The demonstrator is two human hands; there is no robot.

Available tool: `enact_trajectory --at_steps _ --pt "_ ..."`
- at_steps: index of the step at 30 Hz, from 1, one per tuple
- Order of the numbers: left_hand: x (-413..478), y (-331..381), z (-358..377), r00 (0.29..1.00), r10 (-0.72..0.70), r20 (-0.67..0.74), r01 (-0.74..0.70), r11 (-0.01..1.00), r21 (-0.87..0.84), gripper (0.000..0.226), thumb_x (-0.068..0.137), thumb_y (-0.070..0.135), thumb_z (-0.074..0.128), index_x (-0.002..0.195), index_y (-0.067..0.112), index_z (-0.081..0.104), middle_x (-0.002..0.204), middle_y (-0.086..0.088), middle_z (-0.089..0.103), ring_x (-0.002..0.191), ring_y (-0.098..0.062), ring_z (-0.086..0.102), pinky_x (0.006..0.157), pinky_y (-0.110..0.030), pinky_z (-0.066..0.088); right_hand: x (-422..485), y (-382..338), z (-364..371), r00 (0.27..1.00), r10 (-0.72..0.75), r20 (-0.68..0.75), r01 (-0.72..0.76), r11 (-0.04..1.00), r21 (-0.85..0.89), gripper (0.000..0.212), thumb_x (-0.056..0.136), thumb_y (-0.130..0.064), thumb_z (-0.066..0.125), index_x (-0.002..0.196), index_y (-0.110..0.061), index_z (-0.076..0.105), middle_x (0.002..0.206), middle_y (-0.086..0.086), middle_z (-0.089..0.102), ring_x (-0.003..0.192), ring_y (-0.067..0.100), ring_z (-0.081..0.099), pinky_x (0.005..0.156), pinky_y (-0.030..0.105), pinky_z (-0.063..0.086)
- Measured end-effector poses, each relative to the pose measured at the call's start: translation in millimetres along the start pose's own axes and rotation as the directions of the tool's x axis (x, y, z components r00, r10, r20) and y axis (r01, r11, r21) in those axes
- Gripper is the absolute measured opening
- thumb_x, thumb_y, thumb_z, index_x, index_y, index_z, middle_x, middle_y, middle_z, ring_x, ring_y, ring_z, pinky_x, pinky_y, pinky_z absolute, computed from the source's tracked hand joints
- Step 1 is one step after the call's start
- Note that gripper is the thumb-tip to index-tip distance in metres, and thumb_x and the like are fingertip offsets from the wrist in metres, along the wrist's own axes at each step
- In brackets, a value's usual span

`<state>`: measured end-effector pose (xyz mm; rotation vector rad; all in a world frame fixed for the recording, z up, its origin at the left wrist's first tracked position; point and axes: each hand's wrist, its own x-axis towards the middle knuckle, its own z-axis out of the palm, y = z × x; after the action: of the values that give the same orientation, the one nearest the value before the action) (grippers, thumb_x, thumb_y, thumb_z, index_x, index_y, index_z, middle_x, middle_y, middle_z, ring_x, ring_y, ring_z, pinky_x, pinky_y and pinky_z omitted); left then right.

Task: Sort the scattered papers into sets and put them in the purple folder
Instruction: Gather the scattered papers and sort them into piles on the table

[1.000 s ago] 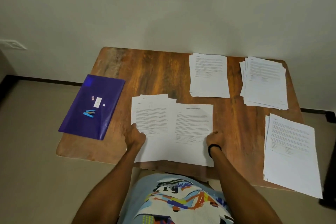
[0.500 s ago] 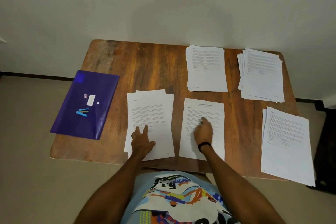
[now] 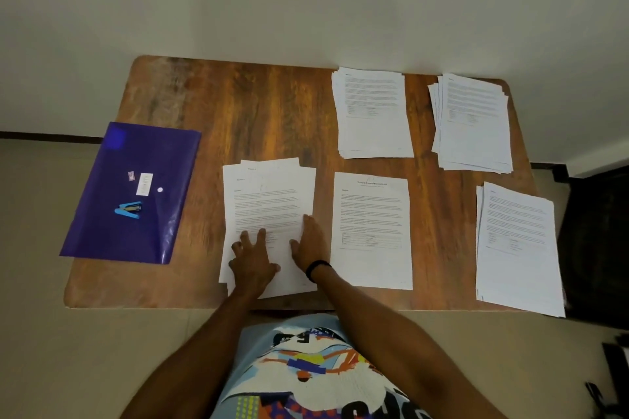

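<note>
Left hand (image 3: 253, 262) and right hand (image 3: 309, 243) laid flat, fingers straight, on loose stack of white printed sheets (image 3: 269, 204), frame centre. Glossy purple plastic folder (image 3: 136, 194) seen at left, overhanging wooden table (image 3: 238, 112) edge.

Paper stacks (image 3: 372, 112) (perhaps five) beside purple folder (image 3: 163, 153)

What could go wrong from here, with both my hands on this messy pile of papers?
The purple folder overhangs the table on the left, a blue stapler on top; a bump might tip both off. The near right stack pokes past the front corner and could slide down. The fanned pile under your left hand and right hand lies close to the single sheet; pushing sideways may mix them.
</note>
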<state>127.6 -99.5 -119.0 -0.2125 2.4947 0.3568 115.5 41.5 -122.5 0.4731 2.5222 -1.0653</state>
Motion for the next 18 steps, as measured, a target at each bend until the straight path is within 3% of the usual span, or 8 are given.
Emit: enact_trajectory --at_steps 2,5,8,9,11,13,15,18 --pt "2 2 0 1.000 -0.013 0.012 0.013 1.000 0.009 0.103 0.077 0.049 0.079 0.155 0.031 0.014 0.161 -0.012 0.008 0.143 -0.037 0.019 0.110 -0.056 0.036 2 -4 -1 0.995 0.080 -0.063 -0.069 0.985 0.160 0.056 0.093 -0.020 0.068 0.142 -0.010 0.043 0.142 0.008 0.051 0.130 0.023 0.048 0.107 0.024 0.033" --pt "1 6 -1 0.999 -0.034 0.018 0.035 0.999 -0.005 0.103 0.077 0.046 0.080 0.155 0.031 0.014 0.161 -0.012 0.008 0.144 -0.037 0.019 0.110 -0.056 0.035 11 -2 -5 0.972 0.224 -0.067 -0.188 0.920 0.344 0.053 0.092 -0.022 0.071 0.138 -0.014 0.047 0.132 0.008 0.058 0.119 0.021 0.057 0.101 0.029 0.049" --pt "-1 7 -2 0.999 -0.037 0.011 0.037 0.999 -0.017 0.102 0.077 0.045 0.080 0.155 0.031 0.015 0.162 -0.012 0.008 0.144 -0.036 0.019 0.110 -0.055 0.035 15 1 -9 0.967 0.253 -0.021 -0.223 0.885 0.409 0.034 0.092 -0.019 0.071 0.122 -0.013 0.055 0.110 0.007 0.063 0.098 0.016 0.060 0.078 0.015 0.049" --pt "-2 7 -2 0.999 -0.038 0.018 0.038 0.999 -0.022 0.102 0.077 0.045 0.080 0.155 0.032 0.014 0.162 -0.011 0.008 0.144 -0.036 0.019 0.110 -0.055 0.035 15 1 -11 0.967 0.255 -0.016 -0.223 0.872 0.436 0.027 0.092 -0.018 0.071 0.116 -0.014 0.057 0.106 0.006 0.064 0.096 0.017 0.061 0.076 0.016 0.050" --pt "-3 6 -4 0.999 -0.039 0.027 0.040 0.998 -0.044 0.101 0.077 0.045 0.079 0.155 0.033 0.015 0.162 -0.010 0.008 0.144 -0.035 0.018 0.110 -0.055 0.034 15 1 -11 0.961 0.276 -0.011 -0.239 0.851 0.467 0.018 0.094 -0.015 0.068 0.111 -0.013 0.062 0.105 0.005 0.064 0.101 0.021 0.062 0.090 0.030 0.054" --pt "-2 5 -6 0.999 -0.037 0.023 0.039 0.995 -0.092 0.098 0.077 0.046 0.079 0.153 0.033 0.019 0.161 -0.009 0.010 0.144 -0.034 0.018 0.111 -0.056 0.033 16 4 -12 0.953 0.302 -0.017 -0.266 0.865 0.425 0.024 0.096 -0.013 0.065 0.119 -0.010 0.066 0.114 0.007 0.067 0.109 0.023 0.062 0.100 0.030 0.048" --pt "1 2 -9 0.999 -0.049 0.024 0.052 0.984 -0.168 0.092 0.078 0.049 0.078 0.151 0.033 0.026 0.161 -0.008 0.014 0.144 -0.033 0.019 0.112 -0.055 0.033 17 5 -15 0.955 0.295 -0.028 -0.260 0.880 0.398 0.025 0.096 -0.010 0.063 0.121 -0.009 0.067 0.119 0.008 0.069 0.109 0.021 0.062 0.098 0.025 0.045" --pt "9 -1 -19 0.996 -0.084 0.024 0.087 0.931 -0.354 0.090 0.076 0.061 0.075 0.149 0.027 0.034 0.158 -0.008 0.027 0.143 -0.031 0.025 0.115 -0.051 0.029 17 6 -20 0.978 0.206 -0.029 -0.178 0.898 0.403 0.016 0.095 -0.009 0.064 0.110 -0.011 0.070 0.111 0.004 0.071 0.101 0.015 0.063 0.093 0.026 0.053"
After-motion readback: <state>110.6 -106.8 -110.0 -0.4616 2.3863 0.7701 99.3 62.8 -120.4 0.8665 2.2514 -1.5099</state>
